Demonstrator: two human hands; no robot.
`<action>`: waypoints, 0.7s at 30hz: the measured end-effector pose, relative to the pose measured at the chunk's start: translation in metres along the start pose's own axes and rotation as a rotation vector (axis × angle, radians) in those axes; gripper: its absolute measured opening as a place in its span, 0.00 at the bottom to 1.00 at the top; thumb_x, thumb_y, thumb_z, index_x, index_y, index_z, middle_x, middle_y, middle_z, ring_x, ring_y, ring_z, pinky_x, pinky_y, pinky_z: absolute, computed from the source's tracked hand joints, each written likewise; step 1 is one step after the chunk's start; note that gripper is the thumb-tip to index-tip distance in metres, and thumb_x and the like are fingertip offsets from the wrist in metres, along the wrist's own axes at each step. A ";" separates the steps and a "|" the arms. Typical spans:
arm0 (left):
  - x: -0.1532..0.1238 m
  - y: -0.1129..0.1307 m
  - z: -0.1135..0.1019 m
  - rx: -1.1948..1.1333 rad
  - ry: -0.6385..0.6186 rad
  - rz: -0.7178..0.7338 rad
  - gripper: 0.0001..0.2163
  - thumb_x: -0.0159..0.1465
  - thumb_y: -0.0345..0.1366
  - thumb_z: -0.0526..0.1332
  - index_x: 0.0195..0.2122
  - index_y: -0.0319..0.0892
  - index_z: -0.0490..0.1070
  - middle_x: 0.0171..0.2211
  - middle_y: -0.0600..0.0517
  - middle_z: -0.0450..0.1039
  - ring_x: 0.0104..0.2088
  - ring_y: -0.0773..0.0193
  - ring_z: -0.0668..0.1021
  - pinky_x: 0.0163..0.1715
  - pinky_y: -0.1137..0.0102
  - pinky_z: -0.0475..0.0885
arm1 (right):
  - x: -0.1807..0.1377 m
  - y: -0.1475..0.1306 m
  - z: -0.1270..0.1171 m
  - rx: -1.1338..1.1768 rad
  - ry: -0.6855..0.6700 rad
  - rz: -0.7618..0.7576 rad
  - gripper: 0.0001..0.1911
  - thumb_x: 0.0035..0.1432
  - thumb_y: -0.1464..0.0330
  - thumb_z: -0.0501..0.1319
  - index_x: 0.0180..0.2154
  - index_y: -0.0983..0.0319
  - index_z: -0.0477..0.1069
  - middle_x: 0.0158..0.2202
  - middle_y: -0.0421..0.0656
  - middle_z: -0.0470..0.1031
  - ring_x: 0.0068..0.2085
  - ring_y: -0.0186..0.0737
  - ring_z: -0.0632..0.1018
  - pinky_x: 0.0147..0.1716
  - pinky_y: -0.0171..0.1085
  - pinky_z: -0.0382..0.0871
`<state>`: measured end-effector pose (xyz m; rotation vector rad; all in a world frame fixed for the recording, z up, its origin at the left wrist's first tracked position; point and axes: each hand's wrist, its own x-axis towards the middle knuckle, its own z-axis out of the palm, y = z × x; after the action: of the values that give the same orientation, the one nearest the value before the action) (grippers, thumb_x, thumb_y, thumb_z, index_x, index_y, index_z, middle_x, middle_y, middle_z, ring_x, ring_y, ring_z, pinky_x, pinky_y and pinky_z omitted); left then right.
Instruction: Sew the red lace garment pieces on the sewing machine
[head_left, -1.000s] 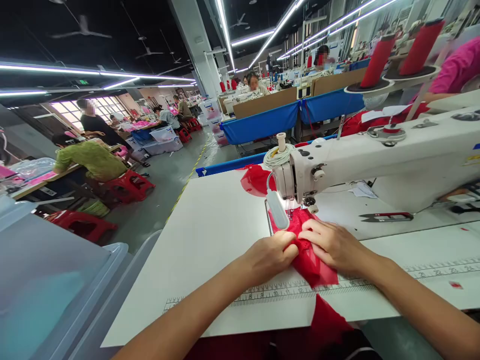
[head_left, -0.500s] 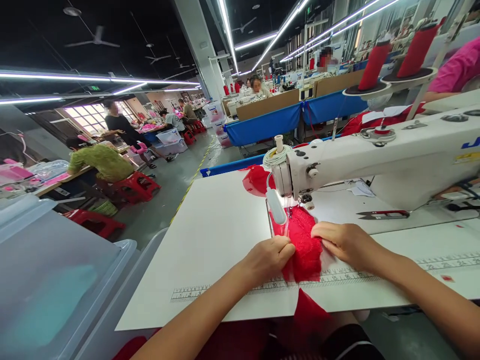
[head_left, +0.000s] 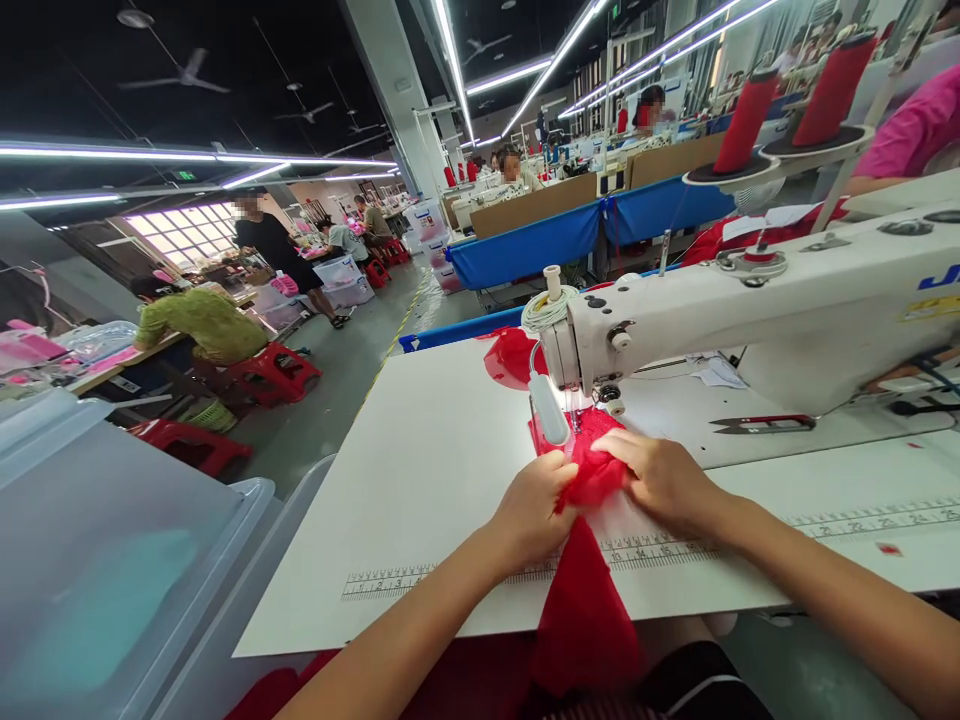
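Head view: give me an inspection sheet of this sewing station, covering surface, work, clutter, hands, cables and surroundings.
Surface: white table, ruler scale near its front edge.
Job's things: red fabric bunched at the needle end of the sewing machine; more red cloth over the front edge.
Clutter: snips, white scrap, separate red piece beyond.
Hands: left hand pinches the fabric's left side; right hand touches its right, grip unclear.
Cables: pale cord coiled on the machine head.
Surroundings: translucent bin at left; co-workers seated beyond.

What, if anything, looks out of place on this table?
One small thing: a red bit, perhaps a scrap, sits alone near the ruler, apart from the fabric at the machine. Nothing else stands out.
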<state>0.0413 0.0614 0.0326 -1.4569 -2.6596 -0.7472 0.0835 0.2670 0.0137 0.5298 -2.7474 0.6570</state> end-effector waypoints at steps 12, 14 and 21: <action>-0.010 -0.001 0.028 0.376 0.080 0.057 0.18 0.59 0.21 0.52 0.50 0.39 0.64 0.36 0.48 0.67 0.33 0.60 0.71 0.29 0.68 0.71 | 0.009 0.026 -0.011 0.119 -0.102 -0.228 0.18 0.48 0.81 0.51 0.41 0.60 0.67 0.35 0.43 0.68 0.33 0.39 0.69 0.30 0.36 0.63; -0.009 -0.004 0.031 0.411 0.111 0.018 0.13 0.61 0.19 0.49 0.40 0.41 0.66 0.33 0.49 0.67 0.32 0.61 0.71 0.27 0.69 0.71 | 0.007 0.024 -0.009 0.102 -0.095 -0.215 0.14 0.52 0.79 0.51 0.38 0.60 0.68 0.33 0.43 0.67 0.34 0.40 0.69 0.31 0.36 0.62; 0.009 -0.017 0.008 -0.026 -0.069 0.105 0.11 0.56 0.20 0.51 0.36 0.41 0.64 0.46 0.46 0.71 0.44 0.60 0.75 0.41 0.66 0.72 | 0.008 0.020 -0.005 0.241 -0.062 -0.083 0.07 0.59 0.73 0.51 0.31 0.58 0.64 0.34 0.41 0.74 0.29 0.37 0.70 0.28 0.35 0.61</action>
<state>0.0246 0.0646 0.0208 -1.6436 -2.6066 -0.7393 0.0686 0.2841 0.0132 0.7240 -2.7009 0.9731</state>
